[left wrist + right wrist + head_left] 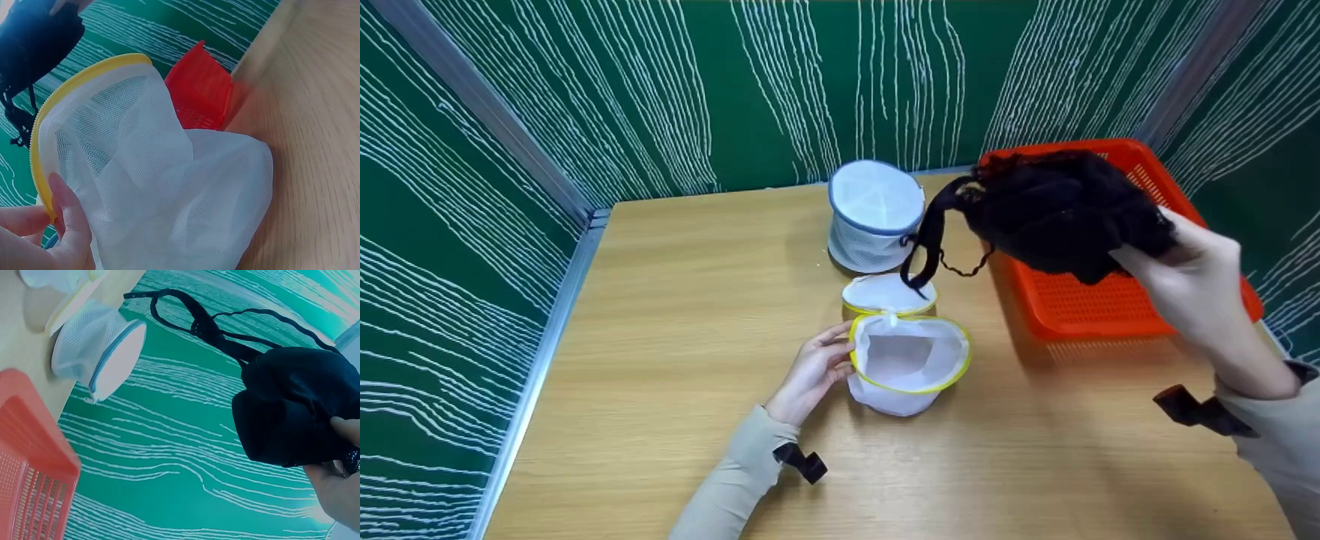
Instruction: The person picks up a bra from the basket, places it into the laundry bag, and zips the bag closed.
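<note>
A white mesh laundry bag (894, 397) with a yellow zipped rim stands on the table, its lid flipped back and its mouth facing up. My left hand (819, 367) pinches the rim on the left side, thumb and fingers on the yellow edge (45, 124) in the left wrist view. Up at the right, my right hand (1192, 277) grips a black bra (1057, 210) by one end, above the red basket. Its cups (292, 405) and dangling straps (202, 326) show in the right wrist view. Some of the right fingers are hidden behind the fabric.
A second mesh laundry bag (876, 217), blue-rimmed with its lid down, stands behind the yellow-rimmed one. The red plastic basket (1102, 330) sits at the right of the wooden table (690, 315). Green walls with white lines (765, 90) enclose the back and sides.
</note>
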### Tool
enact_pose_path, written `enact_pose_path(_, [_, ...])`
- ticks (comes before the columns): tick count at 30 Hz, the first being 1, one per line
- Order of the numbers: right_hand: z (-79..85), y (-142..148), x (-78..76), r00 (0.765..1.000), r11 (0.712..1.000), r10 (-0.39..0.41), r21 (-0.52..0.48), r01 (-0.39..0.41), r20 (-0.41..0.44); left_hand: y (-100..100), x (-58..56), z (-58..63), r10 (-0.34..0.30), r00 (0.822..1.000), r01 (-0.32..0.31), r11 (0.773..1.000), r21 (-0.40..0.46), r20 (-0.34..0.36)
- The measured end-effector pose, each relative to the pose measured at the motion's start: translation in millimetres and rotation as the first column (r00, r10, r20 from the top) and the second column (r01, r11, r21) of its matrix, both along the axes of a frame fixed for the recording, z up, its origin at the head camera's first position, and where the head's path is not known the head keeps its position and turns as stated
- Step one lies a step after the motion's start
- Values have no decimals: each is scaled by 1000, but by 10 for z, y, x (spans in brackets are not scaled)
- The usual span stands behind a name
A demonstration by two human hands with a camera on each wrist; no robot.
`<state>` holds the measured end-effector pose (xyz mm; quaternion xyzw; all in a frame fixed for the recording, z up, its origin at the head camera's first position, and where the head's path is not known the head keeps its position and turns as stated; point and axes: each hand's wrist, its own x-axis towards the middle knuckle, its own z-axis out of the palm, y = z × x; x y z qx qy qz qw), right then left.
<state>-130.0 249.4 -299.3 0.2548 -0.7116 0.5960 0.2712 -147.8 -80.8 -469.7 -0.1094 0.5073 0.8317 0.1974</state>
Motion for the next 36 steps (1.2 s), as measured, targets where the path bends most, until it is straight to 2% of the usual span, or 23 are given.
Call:
enact_pose_path(5, [-28, -13, 53, 996, 998, 68, -21, -67, 54, 0, -4, 1, 7, 1000, -7, 1000, -2, -1])
enact_pose_path(9, [-50, -42, 86, 993, 993, 120, 24, -120, 10, 0, -10, 10, 5, 1000, -5, 1000, -2, 5])
enact_pose_path(14, [-75, -92, 107, 967, 967, 252, 54, -250, -28, -4, -15, 27, 1, 1000, -1, 1000, -1, 9])
enact_pose_path(19, [-86, -102, 117, 949, 943, 314, 126, -308, -35, -6, -9, 42, 10, 1000, -10, 1000, 3, 16])
enact_pose_path(24, [-109, -75, 103, 923, 922, 382, 88, -378, -37, -8, -7, 43, 12, 1000, -12, 1000, 4, 16])
enact_pose_path(26, [-110, -60, 105, 916, 915, 401, 62, -398, -33, -11, -10, 35, 8, 1000, -8, 1000, 1, 11])
enact_pose_path(31, [-102, -25, 121, 918, 917, 398, 33, -397, -12, -13, -18, 27, 1, 1000, -1, 1000, -5, 0])
enact_pose_path(36, [-132, -52, 109, 920, 918, 391, 85, -388, -17, -11, -22, 28, 0, 1000, 0, 1000, -10, 7])
